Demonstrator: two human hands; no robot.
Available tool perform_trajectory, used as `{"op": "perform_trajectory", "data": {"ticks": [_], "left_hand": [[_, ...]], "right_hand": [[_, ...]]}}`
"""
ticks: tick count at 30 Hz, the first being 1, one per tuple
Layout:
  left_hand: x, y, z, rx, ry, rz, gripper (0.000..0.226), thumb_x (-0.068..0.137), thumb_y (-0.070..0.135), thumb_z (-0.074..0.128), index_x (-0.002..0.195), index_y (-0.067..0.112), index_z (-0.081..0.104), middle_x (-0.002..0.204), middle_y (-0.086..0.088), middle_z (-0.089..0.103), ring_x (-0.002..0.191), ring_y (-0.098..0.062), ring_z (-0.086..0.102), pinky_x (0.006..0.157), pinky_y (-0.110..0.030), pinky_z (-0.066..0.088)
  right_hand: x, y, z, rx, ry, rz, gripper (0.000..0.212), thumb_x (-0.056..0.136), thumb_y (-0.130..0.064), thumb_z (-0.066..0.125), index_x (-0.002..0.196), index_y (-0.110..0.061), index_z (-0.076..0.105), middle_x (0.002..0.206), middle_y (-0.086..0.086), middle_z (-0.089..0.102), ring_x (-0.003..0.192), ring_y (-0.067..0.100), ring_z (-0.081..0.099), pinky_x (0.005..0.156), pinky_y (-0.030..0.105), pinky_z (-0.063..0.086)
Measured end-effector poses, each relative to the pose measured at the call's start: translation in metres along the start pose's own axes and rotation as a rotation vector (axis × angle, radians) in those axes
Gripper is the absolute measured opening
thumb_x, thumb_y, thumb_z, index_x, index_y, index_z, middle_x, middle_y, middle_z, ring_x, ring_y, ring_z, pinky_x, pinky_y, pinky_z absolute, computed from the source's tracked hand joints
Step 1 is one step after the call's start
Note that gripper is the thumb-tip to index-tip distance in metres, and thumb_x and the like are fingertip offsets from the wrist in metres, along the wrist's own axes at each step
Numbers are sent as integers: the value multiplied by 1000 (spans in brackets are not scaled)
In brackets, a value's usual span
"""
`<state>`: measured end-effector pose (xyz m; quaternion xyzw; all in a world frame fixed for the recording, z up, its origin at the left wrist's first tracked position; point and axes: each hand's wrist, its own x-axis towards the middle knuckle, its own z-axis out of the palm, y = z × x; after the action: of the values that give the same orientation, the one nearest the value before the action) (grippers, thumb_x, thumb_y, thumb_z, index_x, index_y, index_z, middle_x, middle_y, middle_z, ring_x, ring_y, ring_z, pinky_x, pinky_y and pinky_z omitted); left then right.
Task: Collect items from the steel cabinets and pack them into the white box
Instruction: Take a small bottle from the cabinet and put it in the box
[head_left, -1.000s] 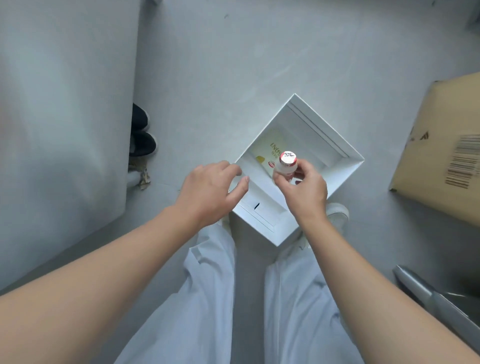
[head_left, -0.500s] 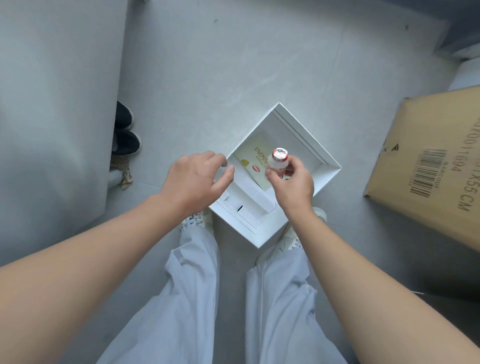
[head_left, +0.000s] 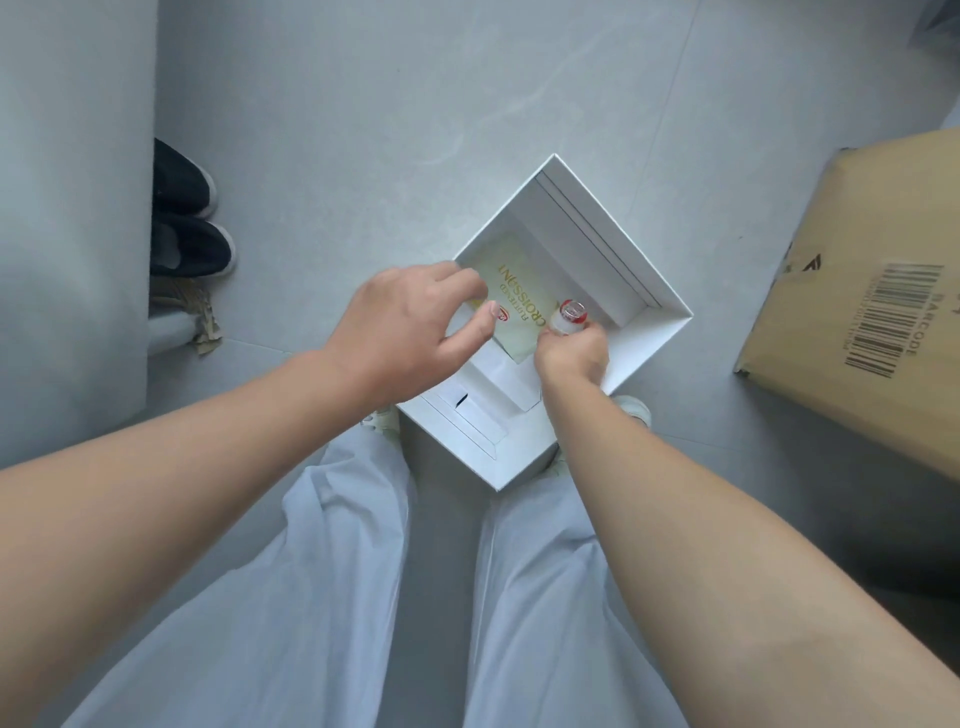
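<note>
Head view: a small bottle (head_left: 569, 318) with a red-rimmed cap is held by the right hand (head_left: 571, 358), whose fingers are curled round its body from the near side, so that only the cap and neck are seen. The bottle's long axis is kept nearly upright, cap towards the camera, and it is carried within the outline of the white box (head_left: 670, 332), towards the box's right corner. Just to its left, a pale croissant packet (head_left: 514, 291) is laid flat on the box bottom; whether the bottle's base is already set down cannot be told, as it is hidden by the hand. The bare strip between packet and right wall lies directly beneath the bottle, so a short straight lowering is judged to be all that is needed, and the right hand is plainly the nearer one. The left hand (head_left: 410, 327) is held over the packet's left edge, fingers loosely curled, nothing seen in its grasp. The box is stood on the floor (head_left: 363, 130), with a cardboard carton (head_left: 857, 312) well apart on the right.
</note>
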<state>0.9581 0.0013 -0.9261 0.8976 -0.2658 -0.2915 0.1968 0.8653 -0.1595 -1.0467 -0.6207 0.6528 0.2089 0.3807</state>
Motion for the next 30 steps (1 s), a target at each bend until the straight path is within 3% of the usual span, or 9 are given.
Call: {"op": "perform_trajectory", "data": {"ticks": [8,12,21,23,26,28,30], "left_hand": [[18,10,0,-3,23,34,35,100,44,41,109,19,64,101,3,67,93,-22,64,76,-39,47],[18,5,4,19,-1,13,35,100,45,40,109,20,64,103,4,67,93,-22,65,74,-36,47],[16,7,12,40,-43,2,34,100,46,41,108,22,65,102,7,67,92,-21,65,72,-34,46],[15,9,13,48,-49,4,35,100,46,41,108,22,65,101,6,67,90,-21,64,71,-34,46],[16,9,13,58,-63,8,35,99,46,42,108,21,65,101,6,68,90,-22,65,71,-34,46],[17,7,12,60,-68,-1,35,99,46,42,107,21,65,102,6,68,90,-22,65,71,-34,46],[17,5,11,65,-70,-11,35,99,46,42,107,21,65,102,6,68,90,-22,65,71,-35,48]], "right_hand": [[9,3,17,142,-53,-68,29,92,-23,72,117,-11,65,108,8,74,97,27,69,76,26,45],[12,5,13,257,-148,-107,30,90,-18,77,116,-8,67,105,8,74,92,21,68,86,30,52],[8,18,13,339,-44,117,19,90,-31,74,97,-18,63,94,4,73,79,24,66,73,29,49],[7,14,15,234,-13,151,27,93,-33,70,111,-13,65,102,6,73,89,29,68,73,28,44],[5,9,16,138,-46,208,47,100,-25,61,138,-5,44,132,11,61,115,35,65,86,34,48],[1,9,15,95,-76,194,53,101,-19,57,145,-3,32,148,13,50,126,35,58,99,38,47],[-8,12,11,59,-81,122,56,101,-15,55,149,-4,29,155,13,40,131,35,53,103,37,43]]}}
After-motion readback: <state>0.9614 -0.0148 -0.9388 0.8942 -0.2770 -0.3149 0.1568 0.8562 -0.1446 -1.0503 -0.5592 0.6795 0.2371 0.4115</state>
